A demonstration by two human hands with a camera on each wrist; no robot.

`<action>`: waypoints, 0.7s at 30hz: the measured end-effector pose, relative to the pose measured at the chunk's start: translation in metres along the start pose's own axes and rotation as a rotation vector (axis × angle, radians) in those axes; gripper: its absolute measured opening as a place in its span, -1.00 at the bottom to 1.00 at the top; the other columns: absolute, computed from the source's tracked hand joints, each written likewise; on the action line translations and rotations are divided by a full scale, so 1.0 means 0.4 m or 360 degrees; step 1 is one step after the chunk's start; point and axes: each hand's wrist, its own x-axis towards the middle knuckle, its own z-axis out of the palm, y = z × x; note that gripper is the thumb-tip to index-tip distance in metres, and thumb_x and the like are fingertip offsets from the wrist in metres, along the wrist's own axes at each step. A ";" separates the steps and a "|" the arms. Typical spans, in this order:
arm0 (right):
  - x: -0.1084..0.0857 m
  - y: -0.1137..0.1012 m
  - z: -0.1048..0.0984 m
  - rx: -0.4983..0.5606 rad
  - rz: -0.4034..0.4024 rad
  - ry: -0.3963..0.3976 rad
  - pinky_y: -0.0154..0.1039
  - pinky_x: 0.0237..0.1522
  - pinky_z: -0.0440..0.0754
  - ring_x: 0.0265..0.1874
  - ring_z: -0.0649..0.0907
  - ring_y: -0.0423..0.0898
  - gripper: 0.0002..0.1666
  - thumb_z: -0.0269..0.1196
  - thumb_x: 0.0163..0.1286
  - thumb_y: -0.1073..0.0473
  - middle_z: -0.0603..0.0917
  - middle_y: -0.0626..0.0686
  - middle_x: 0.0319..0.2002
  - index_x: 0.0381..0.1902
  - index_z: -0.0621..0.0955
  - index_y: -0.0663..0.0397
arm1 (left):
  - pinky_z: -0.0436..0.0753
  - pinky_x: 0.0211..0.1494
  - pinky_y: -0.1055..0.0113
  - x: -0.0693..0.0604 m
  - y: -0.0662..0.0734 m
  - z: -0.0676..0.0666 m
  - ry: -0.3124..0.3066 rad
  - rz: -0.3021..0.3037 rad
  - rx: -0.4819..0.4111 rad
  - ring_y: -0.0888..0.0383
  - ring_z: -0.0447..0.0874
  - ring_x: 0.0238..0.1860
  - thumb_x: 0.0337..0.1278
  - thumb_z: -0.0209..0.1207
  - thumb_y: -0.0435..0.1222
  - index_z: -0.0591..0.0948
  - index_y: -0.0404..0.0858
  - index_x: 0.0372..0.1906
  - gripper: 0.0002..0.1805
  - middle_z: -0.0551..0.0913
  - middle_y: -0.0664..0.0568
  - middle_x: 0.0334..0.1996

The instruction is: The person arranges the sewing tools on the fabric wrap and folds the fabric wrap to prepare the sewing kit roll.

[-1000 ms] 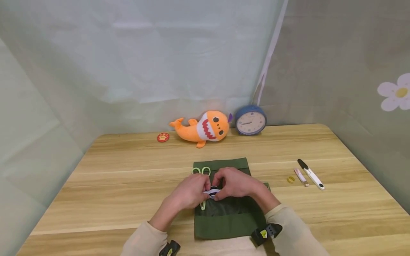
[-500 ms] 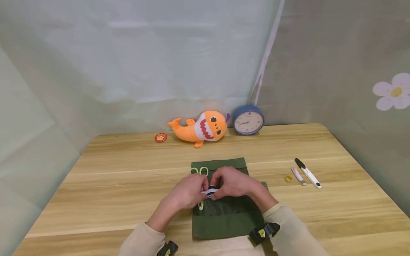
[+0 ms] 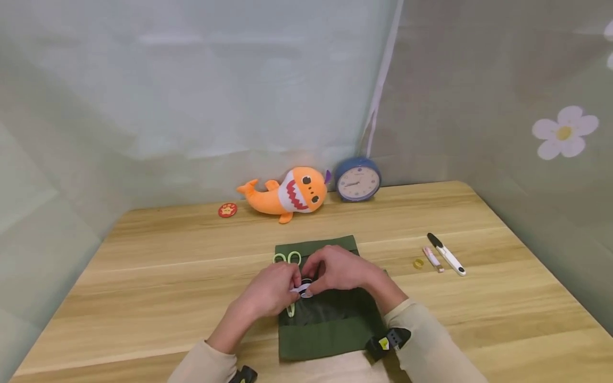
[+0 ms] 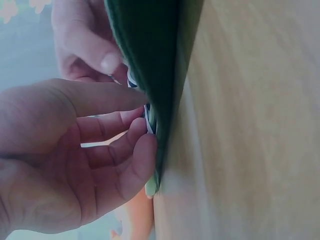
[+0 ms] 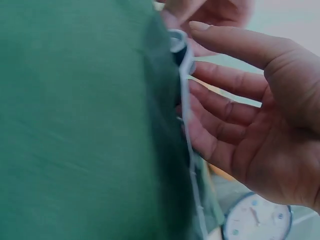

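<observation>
A green fabric roll [image 3: 325, 340] lies unfolded on the wooden table, with a white elastic strap [image 5: 186, 105] running across it. At the strap, a small dark thread spool [image 3: 306, 281] with pale rims sits between both hands. My right hand [image 3: 342, 268] holds the spool between thumb and fingers from the right. From the left, my left hand [image 3: 274, 290] pinches the strap close beside the spool. Green-handled scissors [image 3: 290, 310] lie along the roll's left side, partly hidden under the left hand. The fingertips' exact contact is partly hidden in both wrist views.
To the right on the table [image 3: 167, 298] lie a yellow ring-shaped item [image 3: 418, 263], a small pink-and-white item [image 3: 433, 259] and white-handled thread snips or seam tool with a black end [image 3: 450, 258]. Behind are an orange shark plush [image 3: 301, 190], a blue clock [image 3: 358, 181] and a red badge [image 3: 227, 210].
The head view has turned slightly right, so everything appears further left. Both hands stay at the spool and strap; the right thumb has shifted slightly over the spool.
</observation>
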 end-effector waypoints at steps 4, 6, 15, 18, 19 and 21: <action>-0.022 -0.005 -0.045 0.0048 0.0016 0.0155 -0.29 -0.15 0.67 -0.28 0.68 -0.24 -0.62 0.51 0.31 0.09 0.79 -0.07 -0.20 0.03 0.77 0.11 | 0.50 -0.15 0.19 -0.002 -0.005 -0.003 0.0019 -0.0001 -0.0014 0.13 0.45 -0.31 0.08 0.51 -0.38 0.59 -0.18 -0.35 -0.75 0.50 0.08 -0.47; -0.042 -0.001 -0.073 0.0057 0.0044 0.0271 -0.24 -0.10 0.68 -0.23 0.69 -0.20 -0.62 0.47 0.36 0.08 0.79 -0.03 -0.16 0.06 0.75 0.14 | 0.50 -0.16 0.20 -0.003 -0.006 -0.006 0.0020 0.0000 -0.0011 0.14 0.45 -0.31 0.07 0.51 -0.37 0.59 -0.18 -0.34 -0.75 0.50 0.09 -0.49; -0.218 0.081 -0.220 -0.0041 0.0325 0.0787 -0.18 -0.13 0.68 -0.16 0.73 -0.05 -0.62 0.36 0.50 0.00 0.80 0.08 -0.09 0.10 0.73 0.12 | 0.56 -0.20 0.17 0.014 0.035 -0.044 0.0011 0.0007 0.0106 0.15 0.48 -0.33 0.06 0.54 -0.30 0.68 -0.22 -0.20 -0.73 0.52 0.09 -0.45; -0.280 0.113 -0.248 -0.0011 0.0448 0.0852 -0.15 -0.16 0.72 -0.22 0.77 0.01 -0.58 0.33 0.53 -0.03 0.81 0.17 -0.06 0.13 0.71 0.17 | 0.58 -0.19 0.16 0.022 0.050 -0.051 -0.0038 -0.0006 0.0147 0.15 0.50 -0.30 0.11 0.53 -0.25 0.70 -0.21 -0.15 -0.72 0.53 0.09 -0.41; -0.298 0.124 -0.254 -0.0015 0.0482 0.0862 -0.14 -0.17 0.72 -0.25 0.78 0.03 -0.56 0.32 0.54 -0.04 0.81 0.20 -0.05 0.13 0.70 0.19 | 0.59 -0.18 0.15 0.024 0.054 -0.052 -0.0052 -0.0010 0.0164 0.14 0.51 -0.28 0.12 0.53 -0.24 0.70 -0.21 -0.13 -0.72 0.55 0.09 -0.38; -0.332 0.147 -0.263 -0.0035 0.0547 0.0873 -0.13 -0.20 0.72 -0.30 0.79 0.03 -0.53 0.31 0.55 -0.06 0.81 0.23 -0.06 0.14 0.69 0.21 | 0.63 -0.14 0.12 0.028 0.059 -0.052 -0.0074 -0.0016 0.0198 0.13 0.54 -0.23 0.13 0.53 -0.22 0.71 -0.19 -0.12 -0.72 0.59 0.09 -0.32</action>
